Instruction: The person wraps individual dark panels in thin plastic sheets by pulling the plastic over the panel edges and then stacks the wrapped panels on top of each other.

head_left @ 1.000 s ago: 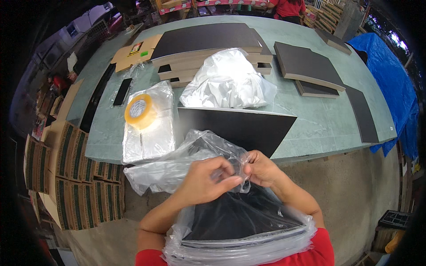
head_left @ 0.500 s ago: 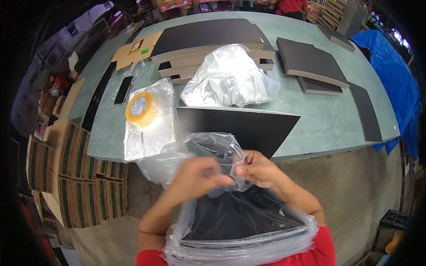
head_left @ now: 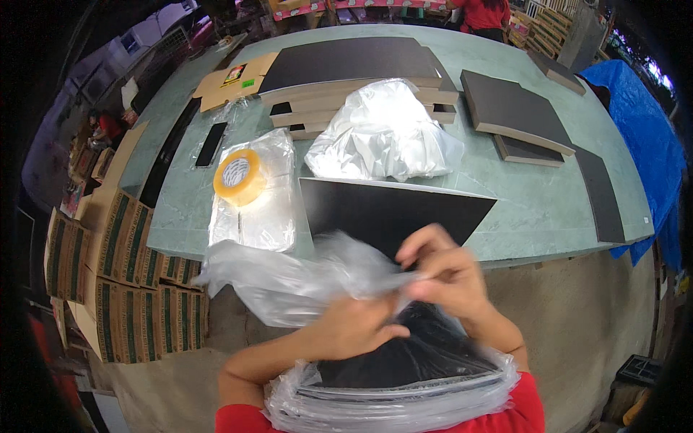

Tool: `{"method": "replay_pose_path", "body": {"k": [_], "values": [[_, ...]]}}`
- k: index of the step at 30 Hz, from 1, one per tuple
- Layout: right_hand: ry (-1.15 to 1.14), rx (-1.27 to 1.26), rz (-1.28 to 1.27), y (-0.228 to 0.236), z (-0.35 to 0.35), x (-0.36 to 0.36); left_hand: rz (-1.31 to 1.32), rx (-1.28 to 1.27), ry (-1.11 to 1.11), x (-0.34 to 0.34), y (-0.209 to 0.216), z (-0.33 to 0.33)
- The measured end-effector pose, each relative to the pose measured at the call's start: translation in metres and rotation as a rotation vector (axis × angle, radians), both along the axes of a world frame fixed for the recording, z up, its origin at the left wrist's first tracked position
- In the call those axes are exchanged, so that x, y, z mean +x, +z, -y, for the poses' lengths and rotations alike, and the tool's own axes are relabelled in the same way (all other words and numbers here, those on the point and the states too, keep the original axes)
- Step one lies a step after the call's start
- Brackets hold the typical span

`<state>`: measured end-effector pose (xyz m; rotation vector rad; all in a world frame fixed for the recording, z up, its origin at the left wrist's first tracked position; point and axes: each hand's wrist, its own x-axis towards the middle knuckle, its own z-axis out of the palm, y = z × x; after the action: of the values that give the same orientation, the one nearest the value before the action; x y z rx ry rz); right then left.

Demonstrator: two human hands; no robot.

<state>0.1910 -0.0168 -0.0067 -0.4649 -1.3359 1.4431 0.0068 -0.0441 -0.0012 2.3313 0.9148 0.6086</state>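
A loose transparent plastic bag (head_left: pixel 278 278) hangs in the air before me, blurred by motion. My right hand (head_left: pixel 455 278) pinches its edge between thumb and fingers. Against the same bag lies my left hand (head_left: pixel 354 328), thumb out; its fingers are smeared and partly behind the plastic. Below both hands, on my lap, rests a stack of black boards in plastic sleeves (head_left: pixel 397 361). Just beyond the bag, a bare black board (head_left: pixel 397 209) lies at the table's near edge.
The green table (head_left: pixel 534 231) carries a tape roll (head_left: pixel 240 177) on flat plastic packs (head_left: pixel 260 224), a plastic heap (head_left: pixel 382 133), a phone (head_left: pixel 211 144) and black board stacks (head_left: pixel 354 61). Cartons (head_left: pixel 137 289) stand left; a blue tarp (head_left: pixel 642 137) hangs right. Another person (head_left: pixel 485 16) stands beyond.
The loose bag has swung up and spread leftward. My left hand has moved lower and right, my right hand slightly right. The view has shifted a little.
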Motion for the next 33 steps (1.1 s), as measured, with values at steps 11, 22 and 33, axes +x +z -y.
{"method": "replay_pose_path", "body": {"k": [11, 22, 33], "values": [[0.748, -0.277, 0.311, -0.027, 0.014, 0.001, 1.076, -1.098, 0.176, -0.014, 0.003, -0.033], [0.947, 0.208, 1.109, 0.013, 0.006, 0.019, 0.475, -0.707, -0.799, -0.047, 0.044, -0.038], [0.083, 0.71, 2.537, 0.039, 0.004, 0.053, -0.292, 0.204, -0.747, -0.011, 0.051, 0.014]]}}
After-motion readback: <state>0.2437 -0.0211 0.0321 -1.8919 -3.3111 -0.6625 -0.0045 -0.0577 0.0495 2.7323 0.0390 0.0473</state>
